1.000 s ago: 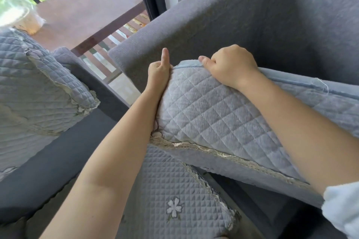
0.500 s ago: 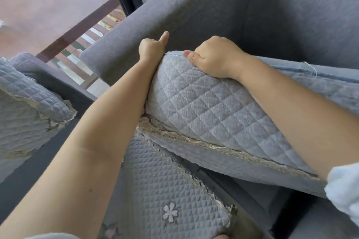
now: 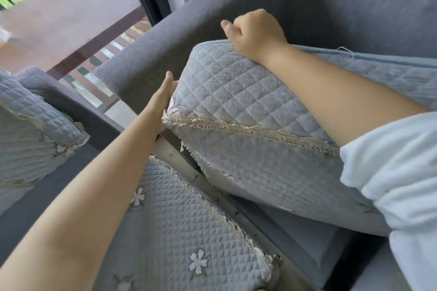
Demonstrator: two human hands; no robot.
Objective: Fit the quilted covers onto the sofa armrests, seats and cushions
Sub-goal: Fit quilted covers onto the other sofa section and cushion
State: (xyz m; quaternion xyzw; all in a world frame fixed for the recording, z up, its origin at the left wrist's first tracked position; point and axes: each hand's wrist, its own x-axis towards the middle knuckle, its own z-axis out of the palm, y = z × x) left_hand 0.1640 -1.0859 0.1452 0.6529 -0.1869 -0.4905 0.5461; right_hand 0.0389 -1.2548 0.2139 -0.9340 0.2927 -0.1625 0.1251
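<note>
Sofa cushion, one: tilted up on its lower edge, partly dressed in a diamond-quilted cover that wraps its upper end; a lace trim runs across the cushion at the cover's lower hem.

Hands, two.
- Right hand: fingers curled into a fist at the cover's top corner, thumb tip pointing away; knuckles rest on the seam edge. Whether fabric is actually pinched inside the fist cannot be told. A pale sleeve is pushed up the forearm.
- Left hand: fingers straight and pressed together, laid flat against the cushion's end, just beside the corner of the lace trim; palm side touches the cover, fingertips partly hidden behind it.

Quilted covers already lying in place, two further:
- seat cover, small-square quilting with embroidered flowers, three flowers visible, lace-edged, below the left forearm;
- armrest cover, diamond-quilted, ruffle-edged, well out beyond the left arm.

Sofa frame, one, dark grey fabric: its bare armrest stands just behind both hands, back panel beyond the right hand.

Balcony railing, one, past the armrest.
</note>
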